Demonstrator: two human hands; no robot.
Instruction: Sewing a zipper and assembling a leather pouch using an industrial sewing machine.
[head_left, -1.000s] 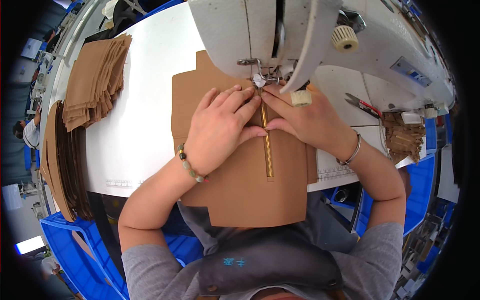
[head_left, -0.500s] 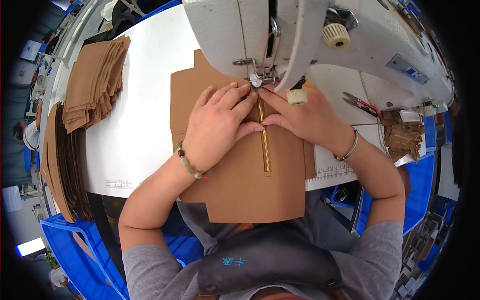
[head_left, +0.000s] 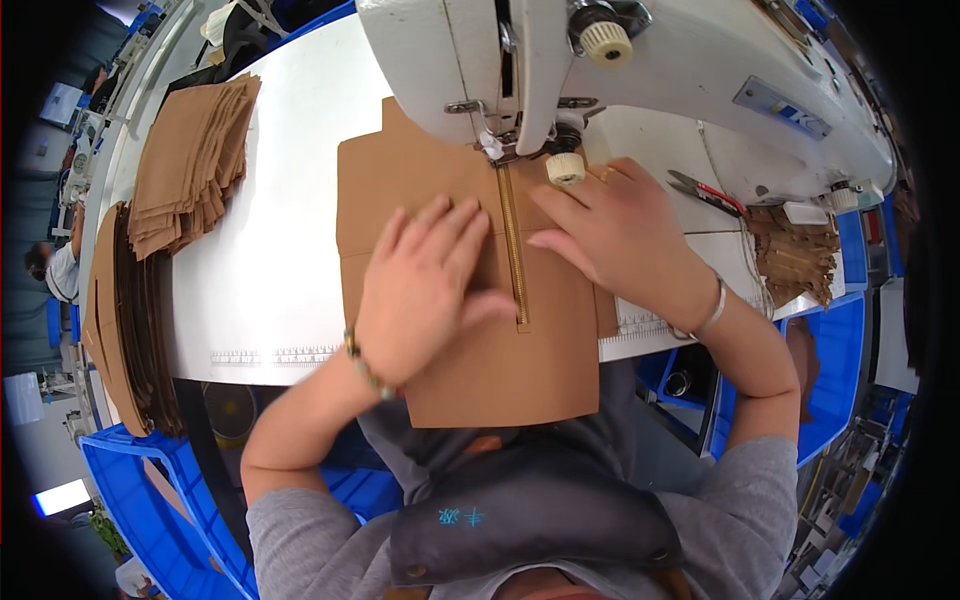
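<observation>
A brown panel [head_left: 500, 385], like leather or stiff cloth, lies flat under the presser foot of a white sewing machine [head_left: 680, 70]. A gold-toothed zipper [head_left: 512, 245] runs down a slot in it, its upper end at the foot. My left hand [head_left: 425, 280] rests open on the panel left of the zipper, fingers spread and thumb pointing at the slot. Right of the zipper, my right hand [head_left: 620, 225] is open too, fingertips on the panel and thumb apart. The needle point is hidden by the foot and a small white piece.
Brown pieces [head_left: 190, 165] are stacked at the far left, with larger curved panels [head_left: 115, 320] nearer. Snips with a red handle [head_left: 705, 193] lie right of the machine, beside small brown pieces [head_left: 795, 250]. Blue bins [head_left: 150, 500] flank the white table [head_left: 270, 250].
Both hands have drawn back from the presser foot and spread apart, the left toward me, the right outward. The panel has shifted slightly away from me under the machine.
</observation>
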